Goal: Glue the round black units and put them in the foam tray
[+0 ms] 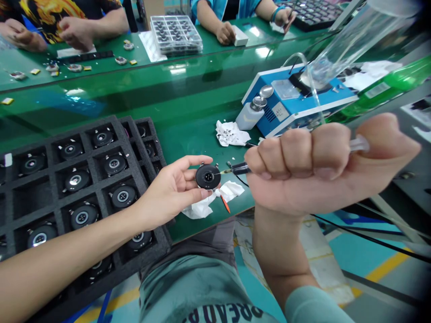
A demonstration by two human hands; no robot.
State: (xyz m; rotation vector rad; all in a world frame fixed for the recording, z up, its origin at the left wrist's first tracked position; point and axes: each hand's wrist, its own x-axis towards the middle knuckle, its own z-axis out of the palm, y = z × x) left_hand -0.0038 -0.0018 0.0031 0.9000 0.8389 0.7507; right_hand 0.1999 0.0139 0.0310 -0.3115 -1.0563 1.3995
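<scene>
Between thumb and fingers, my left hand (pixel 173 186) grips a round black watch body (pixel 208 177), its dark face with the small contacts turned up. My right hand (pixel 310 166) is wrapped round a glue dispensing syringe (pixel 239 168); the fist hides most of its barrel. The thin needle tip reaches the right edge of the watch body; whether it touches cannot be made out. Beneath the watch body lie crumpled white tissues (pixel 200 207) and an orange pointed stick (pixel 225 204).
A black foam tray (pixel 84 186) of similar watch bodies stands at left. Ahead are a pump bottle (pixel 251 114), a stained tissue (pixel 230 133), a blue dispenser box (pixel 269 107) and a green bottle (pixel 384 92). Two people work across the bench near a clear compartment box (pixel 176 36).
</scene>
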